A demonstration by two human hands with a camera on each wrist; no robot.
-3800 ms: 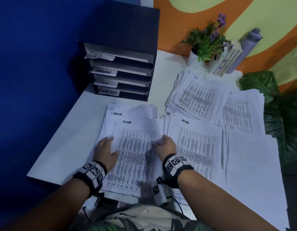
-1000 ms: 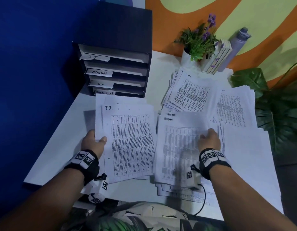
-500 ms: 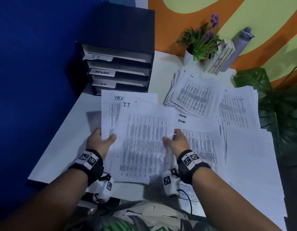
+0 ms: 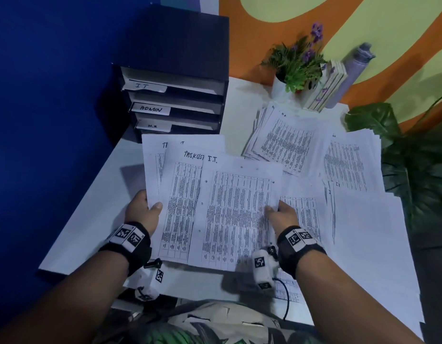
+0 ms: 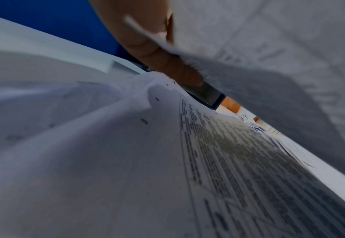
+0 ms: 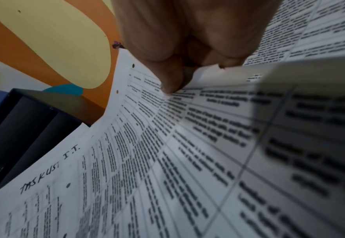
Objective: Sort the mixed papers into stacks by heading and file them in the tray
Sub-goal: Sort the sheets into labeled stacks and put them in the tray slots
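My left hand [image 4: 145, 209] grips the left edge of a lifted bundle of printed sheets [image 4: 185, 194] whose visible headings read "TASKLIST". On top lies a sheet headed "I.T." [image 4: 239, 214], its right edge pinched by my right hand [image 4: 280, 211] between thumb and fingers; the right wrist view shows that pinch on the I.T. sheet [image 6: 139, 145]. The black filing tray [image 4: 175, 95] stands at the back left with slots labelled IT, ADMIN and H.R. In the left wrist view, fingers [image 5: 147, 48] curl under the bundle above more papers [image 5: 208, 161] on the table.
Further stacks lie on the white table [image 4: 91, 214]: an H.R. stack [image 4: 284, 140], another pile [image 4: 349, 162] to its right, and sheets [image 4: 304, 214] under my right hand. A potted plant [image 4: 296, 63], books [image 4: 326, 85] and a bottle [image 4: 353, 70] stand at the back right.
My right hand left the ADMIN pile on the right and took hold of the I.T. sheet's right edge. It has slid that sheet rightward, uncovering TASKLIST headings underneath. The left hand keeps its grip.
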